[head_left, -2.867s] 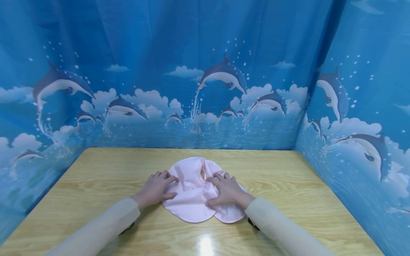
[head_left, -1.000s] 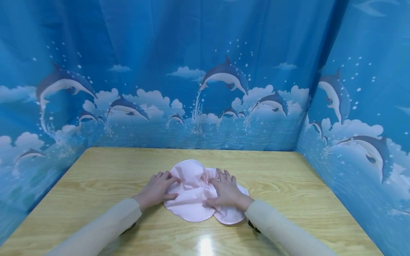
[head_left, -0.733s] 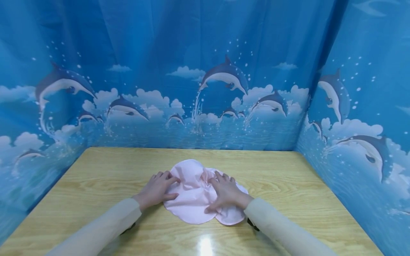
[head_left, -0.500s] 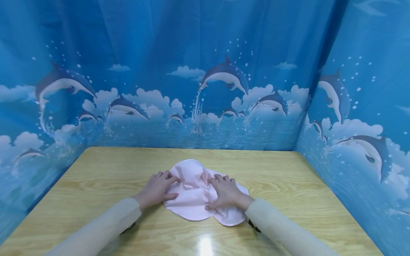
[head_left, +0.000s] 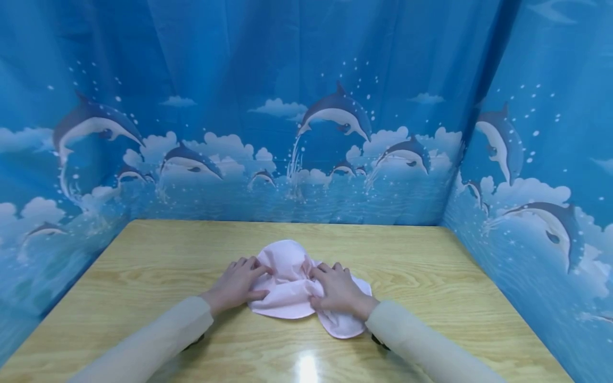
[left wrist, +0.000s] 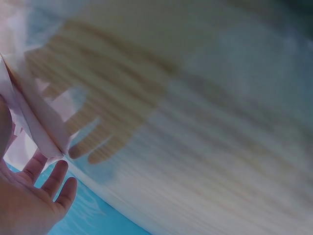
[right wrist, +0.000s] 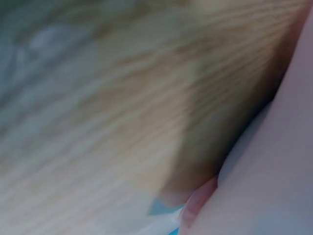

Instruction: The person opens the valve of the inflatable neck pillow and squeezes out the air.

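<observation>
A pale pink cloth piece (head_left: 287, 290) with rounded, stitched edges and a gathered, wrinkled middle lies on the wooden table. My left hand (head_left: 238, 284) holds its left edge between thumb and fingers. In the left wrist view the cloth (left wrist: 36, 120) rises in a fold beside the left hand (left wrist: 34, 196), whose outer fingers are spread. My right hand (head_left: 342, 290) grips the gathered part right of the middle, thumb toward the front. Close up, the right wrist view is mostly filled by pink cloth (right wrist: 274, 176) and table, with a sliver of finger (right wrist: 198, 203) showing.
The light wooden table (head_left: 167, 250) reflects a bright spot near its front. Blue curtains (head_left: 230, 106) printed with dolphins stand along its back and right side. Both forearms in light sleeves (head_left: 158, 335) reach in from the front.
The cloth's front left edge has drawn back and bunched toward the middle. My right fingers shifted over the gathers and closed in; a slit seen earlier there is hidden. My left hand barely moved.
</observation>
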